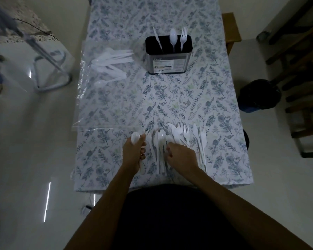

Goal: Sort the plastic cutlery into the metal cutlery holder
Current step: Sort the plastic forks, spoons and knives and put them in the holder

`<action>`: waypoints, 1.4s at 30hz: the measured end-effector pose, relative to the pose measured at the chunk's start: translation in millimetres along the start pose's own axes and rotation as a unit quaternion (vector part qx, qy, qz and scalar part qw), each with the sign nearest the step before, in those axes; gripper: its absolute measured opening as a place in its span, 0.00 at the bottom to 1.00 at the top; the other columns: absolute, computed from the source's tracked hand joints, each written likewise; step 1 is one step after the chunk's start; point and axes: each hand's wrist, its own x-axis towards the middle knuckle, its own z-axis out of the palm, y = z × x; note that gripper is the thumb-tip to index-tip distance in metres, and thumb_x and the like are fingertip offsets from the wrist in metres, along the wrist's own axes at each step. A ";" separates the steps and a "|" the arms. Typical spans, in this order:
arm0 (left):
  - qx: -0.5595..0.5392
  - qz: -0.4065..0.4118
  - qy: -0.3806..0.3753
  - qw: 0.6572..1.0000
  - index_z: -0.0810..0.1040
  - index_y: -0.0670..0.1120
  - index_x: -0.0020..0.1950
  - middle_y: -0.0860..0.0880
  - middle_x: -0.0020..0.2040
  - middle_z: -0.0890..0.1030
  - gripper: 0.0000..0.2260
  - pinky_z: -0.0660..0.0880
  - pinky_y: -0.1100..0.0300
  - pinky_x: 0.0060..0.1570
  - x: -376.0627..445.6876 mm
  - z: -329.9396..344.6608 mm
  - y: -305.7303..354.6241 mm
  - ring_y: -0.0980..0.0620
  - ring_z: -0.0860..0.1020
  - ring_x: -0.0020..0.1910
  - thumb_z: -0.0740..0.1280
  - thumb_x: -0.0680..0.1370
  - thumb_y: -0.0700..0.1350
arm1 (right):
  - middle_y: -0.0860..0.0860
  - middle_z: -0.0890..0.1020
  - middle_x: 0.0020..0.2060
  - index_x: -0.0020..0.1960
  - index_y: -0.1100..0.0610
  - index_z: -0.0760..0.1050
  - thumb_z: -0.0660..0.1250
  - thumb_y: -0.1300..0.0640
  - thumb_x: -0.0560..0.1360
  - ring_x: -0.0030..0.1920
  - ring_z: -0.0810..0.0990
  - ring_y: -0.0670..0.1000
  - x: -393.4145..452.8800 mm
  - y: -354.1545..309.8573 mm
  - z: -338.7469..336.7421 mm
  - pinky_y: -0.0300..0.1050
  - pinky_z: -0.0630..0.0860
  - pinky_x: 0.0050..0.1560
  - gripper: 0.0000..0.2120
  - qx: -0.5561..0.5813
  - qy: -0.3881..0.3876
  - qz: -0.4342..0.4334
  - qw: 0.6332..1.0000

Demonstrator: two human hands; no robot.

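Note:
The metal cutlery holder (167, 60) stands at the far middle of the table with a white knife (157, 37), spoon (173, 37) and fork (183, 37) upright in it. Near the front edge lies a loose pile of white plastic cutlery (181, 139). My left hand (133, 153) grips a white spoon (135, 137), bowl up, just left of the pile. My right hand (182, 156) rests on the pile with its fingers curled among the pieces; what they pinch is hidden.
A clear plastic bag (105, 69) holding more white cutlery lies at the far left of the floral tablecloth (170, 98). A metal frame stands on the floor to the left, and a dark bin (258, 95) and wooden chairs are on the right.

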 end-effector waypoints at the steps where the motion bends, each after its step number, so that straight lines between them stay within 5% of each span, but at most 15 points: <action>1: 0.001 0.001 -0.001 1.000 0.77 0.45 0.47 0.49 0.35 0.78 0.09 0.66 0.62 0.25 -0.5 0.6 0.5 0.56 0.70 0.26 0.73 0.78 0.49 | 0.49 0.82 0.40 0.52 0.53 0.72 0.62 0.45 0.78 0.40 0.83 0.54 1.0 -2.1 0.3 0.45 0.76 0.38 0.12 -0.004 0.004 0.006 1.000; 17: 0.011 -0.023 -0.040 0.999 0.78 0.41 0.54 0.46 0.39 0.80 0.15 0.70 0.60 0.27 -2.8 17.9 -2.7 0.53 0.74 0.29 0.74 0.78 0.51 | 0.50 0.82 0.38 0.49 0.56 0.72 0.57 0.41 0.82 0.36 0.84 0.53 -6.4 12.5 -2.2 0.45 0.71 0.36 0.18 -0.018 0.004 0.096 0.995; 23: 0.044 -0.013 -0.106 0.993 0.79 0.41 0.61 0.45 0.47 0.86 0.20 0.82 0.51 0.42 -6.3 28.7 -6.1 0.45 0.85 0.44 0.76 0.76 0.52 | 0.50 0.83 0.39 0.51 0.54 0.75 0.60 0.44 0.80 0.38 0.84 0.53 -7.9 -5.1 -16.6 0.44 0.77 0.38 0.14 0.018 0.030 0.063 0.997; 26: 0.038 -0.025 -0.110 0.993 0.80 0.42 0.59 0.42 0.51 0.87 0.10 0.83 0.46 0.49 -6.3 32.7 -8.8 0.43 0.86 0.49 0.71 0.80 0.45 | 0.48 0.84 0.38 0.51 0.52 0.76 0.59 0.39 0.79 0.38 0.83 0.51 -6.0 -19.6 -19.3 0.48 0.81 0.40 0.18 0.052 0.040 0.021 0.998; 31: 0.024 -0.031 -0.047 0.998 0.77 0.38 0.57 0.35 0.46 0.83 0.07 0.81 0.50 0.37 0.9 19.7 -10.4 0.43 0.83 0.38 0.62 0.83 0.39 | 0.49 0.82 0.35 0.50 0.53 0.74 0.54 0.43 0.82 0.34 0.83 0.51 -0.1 -4.4 -14.6 0.45 0.80 0.35 0.16 -0.002 0.055 0.021 0.998; 35: -0.043 -0.065 -0.022 0.997 0.75 0.41 0.52 0.44 0.36 0.77 0.07 0.75 0.56 0.31 -0.5 18.4 -3.5 0.52 0.75 0.27 0.59 0.85 0.40 | 0.51 0.82 0.39 0.50 0.55 0.73 0.57 0.47 0.81 0.38 0.83 0.55 -0.3 0.2 -7.0 0.48 0.78 0.40 0.12 0.009 -0.009 0.039 0.999; 42: -0.028 -0.056 -0.057 0.996 0.75 0.37 0.61 0.42 0.37 0.78 0.13 0.76 0.54 0.32 1.0 17.0 -6.5 0.49 0.75 0.30 0.71 0.79 0.38 | 0.48 0.82 0.37 0.49 0.54 0.77 0.61 0.47 0.79 0.35 0.81 0.50 -0.1 6.8 -2.2 0.44 0.79 0.37 0.12 0.060 0.005 0.098 0.993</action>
